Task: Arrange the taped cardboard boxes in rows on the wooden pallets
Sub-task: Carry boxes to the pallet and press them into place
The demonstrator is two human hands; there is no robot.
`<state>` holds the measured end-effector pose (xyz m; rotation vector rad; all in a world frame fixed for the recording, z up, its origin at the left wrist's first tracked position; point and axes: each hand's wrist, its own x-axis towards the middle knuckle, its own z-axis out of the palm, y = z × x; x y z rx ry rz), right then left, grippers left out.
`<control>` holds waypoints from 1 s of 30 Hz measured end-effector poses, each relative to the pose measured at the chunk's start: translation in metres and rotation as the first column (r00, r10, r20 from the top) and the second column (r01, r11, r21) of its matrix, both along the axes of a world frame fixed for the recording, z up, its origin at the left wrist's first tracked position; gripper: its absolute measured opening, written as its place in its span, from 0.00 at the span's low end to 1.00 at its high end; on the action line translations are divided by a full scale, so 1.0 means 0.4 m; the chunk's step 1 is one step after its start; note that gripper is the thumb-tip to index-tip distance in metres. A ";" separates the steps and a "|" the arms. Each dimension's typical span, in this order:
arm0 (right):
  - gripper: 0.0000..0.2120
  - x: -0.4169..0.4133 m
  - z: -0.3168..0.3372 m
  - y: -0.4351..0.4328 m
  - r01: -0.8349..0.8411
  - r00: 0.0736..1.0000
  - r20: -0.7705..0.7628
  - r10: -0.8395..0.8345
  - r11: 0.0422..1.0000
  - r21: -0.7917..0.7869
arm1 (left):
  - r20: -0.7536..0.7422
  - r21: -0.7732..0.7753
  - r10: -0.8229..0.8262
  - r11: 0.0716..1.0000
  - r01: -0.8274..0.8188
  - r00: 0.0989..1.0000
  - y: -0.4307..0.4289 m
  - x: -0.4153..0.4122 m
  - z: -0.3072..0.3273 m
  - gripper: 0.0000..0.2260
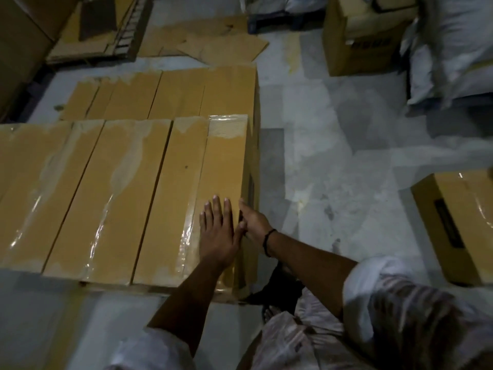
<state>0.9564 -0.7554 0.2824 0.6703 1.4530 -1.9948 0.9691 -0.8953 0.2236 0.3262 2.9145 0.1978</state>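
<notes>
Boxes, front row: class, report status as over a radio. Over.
Left hand flat on end box. Right hand at its right edge, grip unclear. End box in line with row. Loose box on floor, right.

Rolled pale sleeves (373,279), black wristband (265,243)

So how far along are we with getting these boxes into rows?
Done: a far row and a near row of taped boxes sit side by side. In hand: the left hand presses flat on the near row's rightmost box, with the right hand at its right edge, grip unclear. Left: at least the loose box at right, maybe the box farther back.
</notes>
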 end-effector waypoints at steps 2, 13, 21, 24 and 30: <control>0.30 0.056 0.004 -0.002 -0.020 1.000 -0.014 0.019 0.999 -0.046 | 0.006 0.016 0.005 1.000 -0.006 1.000 0.002 0.054 -0.003 0.33; 0.34 0.179 0.062 0.185 0.155 0.981 -0.133 -0.143 0.984 0.086 | 0.067 0.211 -0.068 0.976 0.052 0.995 0.202 0.181 0.077 0.43; 0.46 0.381 0.005 0.657 0.321 0.947 -0.170 -0.273 0.843 0.433 | 0.123 0.212 -0.217 0.959 0.188 0.968 0.481 0.198 0.077 0.44; 0.40 0.513 -0.015 0.894 0.476 0.865 -0.121 -0.486 0.720 0.505 | 0.199 0.219 -0.305 0.940 0.261 0.931 0.654 0.228 0.076 0.41; 0.47 0.766 -0.003 1.296 0.657 0.616 -0.163 -0.770 0.389 0.646 | 0.271 0.262 -0.442 0.889 0.376 0.855 1.065 0.340 0.076 0.39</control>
